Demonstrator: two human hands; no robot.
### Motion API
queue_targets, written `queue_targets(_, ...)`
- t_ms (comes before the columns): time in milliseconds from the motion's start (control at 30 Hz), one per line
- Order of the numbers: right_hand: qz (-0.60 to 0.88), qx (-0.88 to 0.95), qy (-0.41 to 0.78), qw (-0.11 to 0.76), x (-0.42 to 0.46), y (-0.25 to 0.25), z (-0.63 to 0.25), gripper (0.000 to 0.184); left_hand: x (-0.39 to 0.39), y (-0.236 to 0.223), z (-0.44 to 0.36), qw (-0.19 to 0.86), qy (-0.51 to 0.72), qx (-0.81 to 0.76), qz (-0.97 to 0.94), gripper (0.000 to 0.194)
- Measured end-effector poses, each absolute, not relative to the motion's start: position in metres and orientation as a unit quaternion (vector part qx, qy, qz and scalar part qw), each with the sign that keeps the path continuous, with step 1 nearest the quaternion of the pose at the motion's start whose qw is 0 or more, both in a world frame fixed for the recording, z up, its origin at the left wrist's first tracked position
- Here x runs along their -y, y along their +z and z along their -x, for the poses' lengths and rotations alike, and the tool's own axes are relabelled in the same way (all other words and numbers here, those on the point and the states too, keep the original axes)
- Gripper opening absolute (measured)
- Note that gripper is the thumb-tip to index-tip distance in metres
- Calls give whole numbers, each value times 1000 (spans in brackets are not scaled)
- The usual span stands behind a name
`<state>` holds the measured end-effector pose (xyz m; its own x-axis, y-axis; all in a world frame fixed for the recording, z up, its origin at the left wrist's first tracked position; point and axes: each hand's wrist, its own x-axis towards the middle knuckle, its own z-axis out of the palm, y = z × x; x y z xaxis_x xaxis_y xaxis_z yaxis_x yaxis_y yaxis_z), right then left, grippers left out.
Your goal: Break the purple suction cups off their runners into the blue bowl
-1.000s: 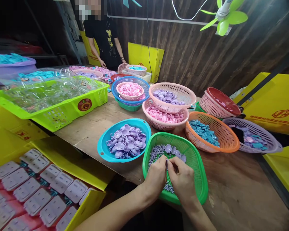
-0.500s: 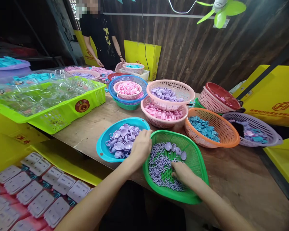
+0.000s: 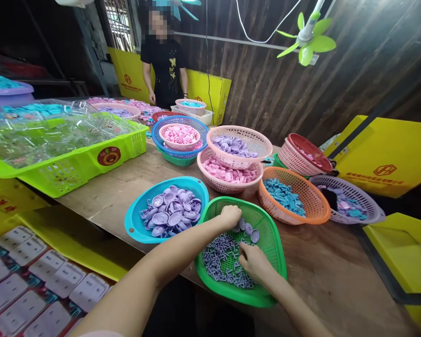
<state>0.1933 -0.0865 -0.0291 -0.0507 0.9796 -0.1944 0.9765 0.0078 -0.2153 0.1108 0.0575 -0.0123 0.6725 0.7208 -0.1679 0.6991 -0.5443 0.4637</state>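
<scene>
A green basket (image 3: 279,255) holds many small purple hook-shaped pieces (image 3: 214,255), with several small round purple cups (image 3: 254,235) along its far side. My left hand (image 3: 230,217) is over the far part of this basket, beside the cups, its fingers curled down and mostly hidden behind the back of the hand. Lower down, my right hand (image 3: 255,263) reaches in above the hooks, thumb and fingers pinched together; whatever lies between them is hidden. Left of the basket stands a blue bowl (image 3: 130,219) heaped with purple dish-shaped pieces (image 3: 171,210).
Behind are stacked pink baskets (image 3: 239,164), a blue basket (image 3: 156,135) and an orange basket (image 3: 317,206) of teal pieces. A lime crate (image 3: 66,175) of clear packages stands left. Across the table stands a person (image 3: 164,70). Lilac-topped cases (image 3: 24,299) lie at lower left.
My left hand has moved from the blue bowl's right edge to over the green basket, near the cups. My right hand stays low in the basket. The camera view has shifted.
</scene>
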Motion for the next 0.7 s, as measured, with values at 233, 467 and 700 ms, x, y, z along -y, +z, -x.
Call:
queue_targets(233, 676, 620, 285, 279, 94, -30, -205, 11, -58, -6, -89, 229, 50, -442, -866, 11)
queue_targets(467, 664, 599, 268, 359, 95, -8, -200, 16, -33, 6, -57, 242, 142, -411, -867, 17)
queue_targets(700, 652, 535, 317, 434, 99, 13, -187, 15, 9, -2, -35, 367, 257, -395, -802, 33)
